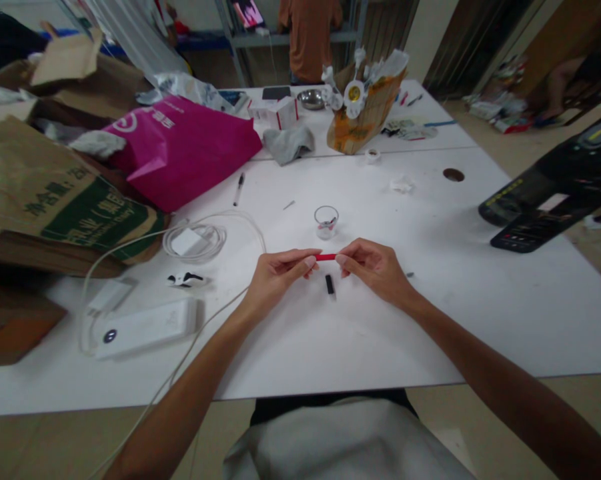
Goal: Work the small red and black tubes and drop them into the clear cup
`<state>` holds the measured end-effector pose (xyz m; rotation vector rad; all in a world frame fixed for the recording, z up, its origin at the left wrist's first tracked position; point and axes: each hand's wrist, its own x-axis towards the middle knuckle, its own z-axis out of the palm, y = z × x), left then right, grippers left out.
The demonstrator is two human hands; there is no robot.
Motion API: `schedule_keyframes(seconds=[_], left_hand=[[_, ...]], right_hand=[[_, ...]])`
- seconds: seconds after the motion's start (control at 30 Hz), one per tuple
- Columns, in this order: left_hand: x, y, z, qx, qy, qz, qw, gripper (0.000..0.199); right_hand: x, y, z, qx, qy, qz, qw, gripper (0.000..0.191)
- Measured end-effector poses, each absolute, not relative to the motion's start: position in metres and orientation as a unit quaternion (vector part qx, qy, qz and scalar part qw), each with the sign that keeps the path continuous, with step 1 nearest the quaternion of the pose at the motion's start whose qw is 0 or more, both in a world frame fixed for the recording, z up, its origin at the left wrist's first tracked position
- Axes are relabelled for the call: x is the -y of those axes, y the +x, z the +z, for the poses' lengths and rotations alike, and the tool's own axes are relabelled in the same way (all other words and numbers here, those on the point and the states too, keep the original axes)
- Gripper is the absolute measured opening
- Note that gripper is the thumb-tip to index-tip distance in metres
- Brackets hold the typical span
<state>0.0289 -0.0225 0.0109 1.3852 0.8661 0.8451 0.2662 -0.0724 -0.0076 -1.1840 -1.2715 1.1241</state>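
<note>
A short red stick-like piece is held level between my two hands above the white table. My left hand pinches its left end with thumb and fingers. On its right end, my right hand has a similar pinch. Just below the red piece, a small black part with a clear tip lies on the table. Beyond my fingers stands a small clear cup with small reddish and dark bits inside.
Left are a white power bank, a coiled cable, a magenta bag and a brown sack. A pen lies farther back. A dark bottle-like object leans at the right. Behind, a person stands.
</note>
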Motion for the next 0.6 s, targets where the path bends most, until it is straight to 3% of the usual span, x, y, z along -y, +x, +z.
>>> schedule_keyframes(seconds=[0.6], left_hand=[[0.0224,0.0268,0.0074,-0.339,0.661,0.353,0.569,0.032]], right_hand=[[0.0729,0.2691,-0.0074,0.555,-0.483,0.46,0.497,0.045]])
